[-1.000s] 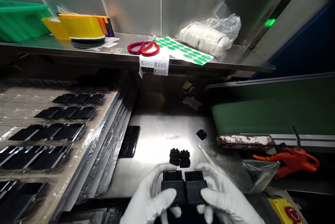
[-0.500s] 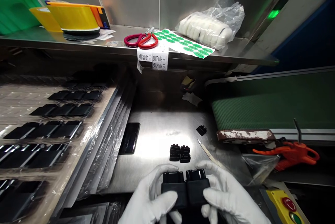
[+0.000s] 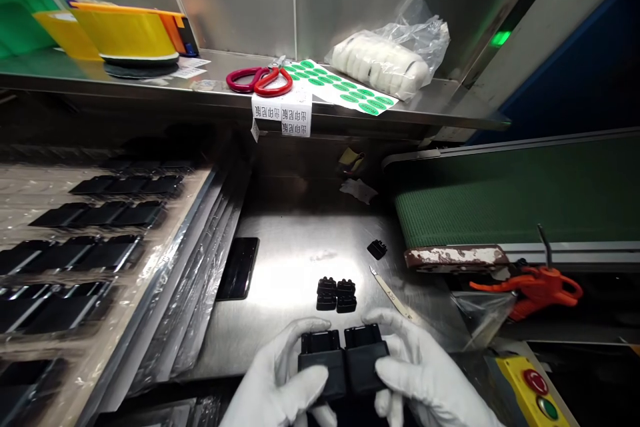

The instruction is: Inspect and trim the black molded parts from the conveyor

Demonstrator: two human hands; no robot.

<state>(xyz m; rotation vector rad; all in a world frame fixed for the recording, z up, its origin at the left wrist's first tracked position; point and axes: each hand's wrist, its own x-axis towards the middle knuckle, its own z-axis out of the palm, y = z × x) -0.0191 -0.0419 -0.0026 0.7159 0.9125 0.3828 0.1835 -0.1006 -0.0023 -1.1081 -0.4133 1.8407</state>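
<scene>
Both my hands wear white gloves and sit low at the front of the steel bench. My left hand (image 3: 280,380) grips one black plastic housing (image 3: 323,364). My right hand (image 3: 425,380) grips a second black housing (image 3: 367,357), pressed side by side against the first. Just beyond my fingers lie two small black connector parts (image 3: 337,294) together on the bench. Another small black part (image 3: 377,249) lies farther back, and a thin scalpel-like blade (image 3: 390,292) rests to its right.
Clear trays of black parts (image 3: 95,240) are stacked at left, with a dark phone (image 3: 239,268) beside them. A green conveyor belt (image 3: 515,197) runs at right, orange pliers (image 3: 530,284) below it. The shelf holds red scissors (image 3: 257,80), green stickers (image 3: 345,88), a bag (image 3: 385,60), yellow tape rolls (image 3: 125,34).
The view has shifted a little, so everything sits slightly lower and to the left. My hands still hold the two housings together, drawn slightly nearer to me.
</scene>
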